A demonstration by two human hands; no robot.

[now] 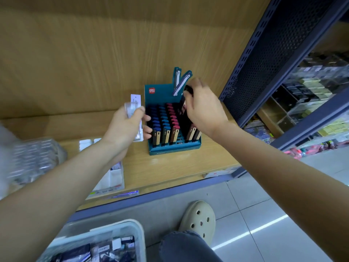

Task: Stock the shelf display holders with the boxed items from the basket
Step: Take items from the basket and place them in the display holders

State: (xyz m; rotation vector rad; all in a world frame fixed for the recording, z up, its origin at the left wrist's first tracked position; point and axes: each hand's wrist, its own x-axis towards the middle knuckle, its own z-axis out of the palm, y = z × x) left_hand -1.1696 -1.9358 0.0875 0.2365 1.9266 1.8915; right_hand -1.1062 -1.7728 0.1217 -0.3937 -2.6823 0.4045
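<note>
Shelf (170,167) of pale wood carries a teal display holder (175,148), standing upright near the right end of the board; its slots hold rows of boxed items (165,125) in dark blue, teal, red and dark brown, each row running front to back; two card tabs stick up from its back panel. The right hand (204,108) hovers over the rightmost rows of the holder, its fingers (188,95) curled round a dark box (183,110) that stands tilted, lower end down among those rows; whether the box already sits in a slot I cannot tell. The left hand (124,125) is just left of the holder, its fingers clenched round a white and clear pack (135,103) that points up and away; the fingertips lie close against the holder's left wall. Further left on the same shelf a clear plastic tray (34,157) shows only as a blur; a white open carton (113,178) sits at the front edge, under the left forearm. Down on the tiled floor the basket (137,229) stands at the near left, pale-rimmed, with more boxed goods jumbled inside; beside it are a cream clog (200,218) and a denim knee. A dark blue perforated upright (264,63) closes the shelf on the right.
</note>
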